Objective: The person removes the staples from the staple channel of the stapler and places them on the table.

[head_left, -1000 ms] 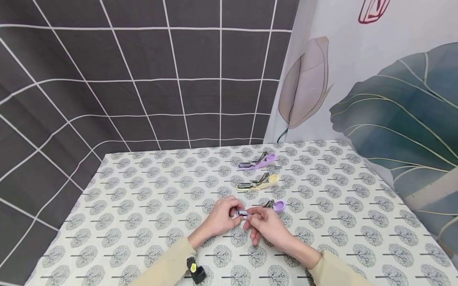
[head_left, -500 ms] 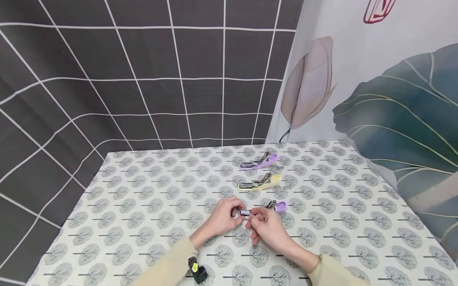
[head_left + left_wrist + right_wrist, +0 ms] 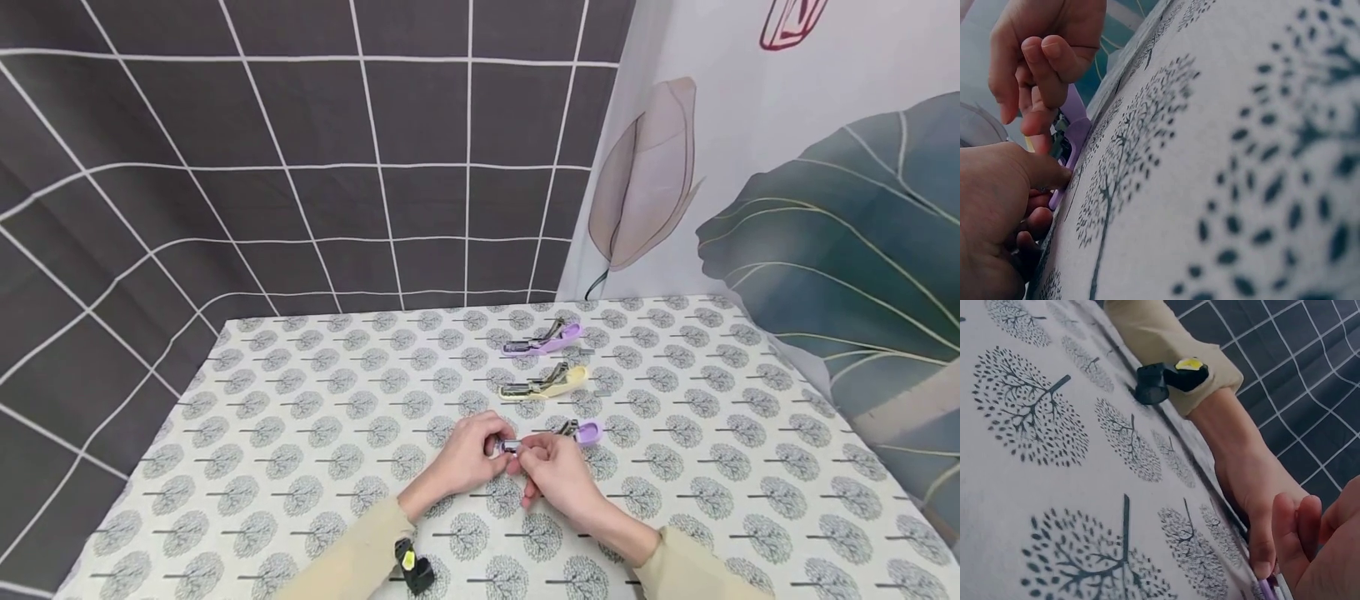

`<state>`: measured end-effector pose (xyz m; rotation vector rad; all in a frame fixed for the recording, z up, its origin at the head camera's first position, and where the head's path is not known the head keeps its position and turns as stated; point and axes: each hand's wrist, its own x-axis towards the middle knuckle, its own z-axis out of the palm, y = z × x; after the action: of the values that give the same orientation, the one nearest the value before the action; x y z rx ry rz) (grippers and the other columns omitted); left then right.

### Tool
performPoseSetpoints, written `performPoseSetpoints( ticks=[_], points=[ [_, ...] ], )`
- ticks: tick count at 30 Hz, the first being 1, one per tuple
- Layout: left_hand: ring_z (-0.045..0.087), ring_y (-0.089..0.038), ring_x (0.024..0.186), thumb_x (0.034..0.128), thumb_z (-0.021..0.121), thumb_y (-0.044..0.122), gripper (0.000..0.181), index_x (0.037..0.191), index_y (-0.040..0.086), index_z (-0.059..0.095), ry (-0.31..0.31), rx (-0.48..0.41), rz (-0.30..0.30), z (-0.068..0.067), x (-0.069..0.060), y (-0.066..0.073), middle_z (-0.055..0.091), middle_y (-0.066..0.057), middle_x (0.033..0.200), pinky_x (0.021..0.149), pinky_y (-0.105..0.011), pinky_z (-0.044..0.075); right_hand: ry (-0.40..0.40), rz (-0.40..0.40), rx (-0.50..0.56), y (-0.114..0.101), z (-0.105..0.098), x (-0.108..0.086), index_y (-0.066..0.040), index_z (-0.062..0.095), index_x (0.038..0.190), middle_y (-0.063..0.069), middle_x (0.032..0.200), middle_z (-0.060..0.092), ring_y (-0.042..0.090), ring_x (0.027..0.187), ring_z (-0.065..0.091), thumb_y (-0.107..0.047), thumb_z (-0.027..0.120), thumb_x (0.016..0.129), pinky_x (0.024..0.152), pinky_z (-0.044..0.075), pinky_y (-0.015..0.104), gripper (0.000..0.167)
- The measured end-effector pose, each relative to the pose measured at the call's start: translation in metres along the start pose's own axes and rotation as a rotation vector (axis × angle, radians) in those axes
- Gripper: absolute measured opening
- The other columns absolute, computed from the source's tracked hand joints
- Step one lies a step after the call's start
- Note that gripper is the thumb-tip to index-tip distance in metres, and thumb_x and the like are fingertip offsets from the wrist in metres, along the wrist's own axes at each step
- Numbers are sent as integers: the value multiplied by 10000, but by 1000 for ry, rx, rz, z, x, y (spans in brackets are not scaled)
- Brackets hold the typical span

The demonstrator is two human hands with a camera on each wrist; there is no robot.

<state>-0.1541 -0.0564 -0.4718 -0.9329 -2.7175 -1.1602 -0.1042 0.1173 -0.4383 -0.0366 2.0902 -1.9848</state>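
A purple stapler (image 3: 589, 432) lies opened up on the cloth, its front part between the two hands. My left hand (image 3: 470, 454) grips that front end, thumb on the near side; in the left wrist view the thumb presses the purple edge (image 3: 1074, 140). My right hand (image 3: 561, 475) has thumb and index finger together at the stapler's metal channel, at a small silver-grey staple strip (image 3: 511, 446). Its other fingers are bent, as the left wrist view shows. The fingertips partly cover the strip and channel. In the right wrist view only a sliver of purple (image 3: 1266, 588) shows.
Behind it lie a yellow opened stapler (image 3: 545, 383) and another purple opened stapler (image 3: 542, 341). Grey staple strips (image 3: 602, 393) lie right of them. A tree-print cloth (image 3: 300, 467) covers the table. A dark gridded curtain (image 3: 315, 200) hangs behind. A black wrist strap (image 3: 414, 567) sits on the left sleeve.
My right hand's fingertips have shifted slightly left along the stapler, towards the left hand. The left hand keeps its grip, and the other staplers have not moved.
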Motion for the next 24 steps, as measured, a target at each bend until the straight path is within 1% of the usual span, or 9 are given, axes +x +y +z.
performPoseSetpoints(
  ticks=[3,5,8,11,14,18,24],
  points=[
    [448,-52,623,761,819,88,223,948,127,703,1,2,-2,0,0,0,521,89,751,704,-264,382,15,-7,1,2,1,1,208,487,1192,181,838,677,144,456,557,16,557,957,461,540,341,311],
    [448,-47,620,762,818,88,224,952,127,705,2,4,-2,0,0,0,523,92,752,702,-261,382,28,-22,-22,5,1,2,191,506,1160,181,825,670,142,453,557,24,569,948,457,541,347,277],
    [448,-39,615,766,821,93,218,950,127,708,9,7,9,1,1,0,532,92,760,688,-252,382,61,-75,-109,10,2,4,172,531,1113,153,771,658,143,441,557,41,600,920,436,533,353,243],
    [445,-33,609,767,820,86,211,943,122,708,14,0,18,2,2,-1,536,87,762,649,-231,387,103,-140,-229,14,3,6,146,557,1065,98,700,644,149,421,556,52,625,890,404,512,337,210],
    [438,-31,604,763,816,66,215,943,114,710,13,-15,16,1,2,-1,539,79,764,607,-215,390,133,-170,-304,16,3,9,117,575,1025,61,654,633,149,405,551,61,635,872,383,491,317,173],
    [436,-35,602,764,813,55,216,948,107,712,4,-27,13,1,2,-1,545,72,768,582,-208,391,152,-175,-330,17,4,11,100,588,998,49,634,632,144,393,545,60,642,867,370,474,305,148],
    [440,-44,595,760,812,51,208,930,117,711,4,-18,25,1,1,-1,549,65,762,565,-203,384,169,-203,-381,19,5,12,64,604,958,20,608,627,138,373,526,59,658,856,340,427,267,116]
  ],
)
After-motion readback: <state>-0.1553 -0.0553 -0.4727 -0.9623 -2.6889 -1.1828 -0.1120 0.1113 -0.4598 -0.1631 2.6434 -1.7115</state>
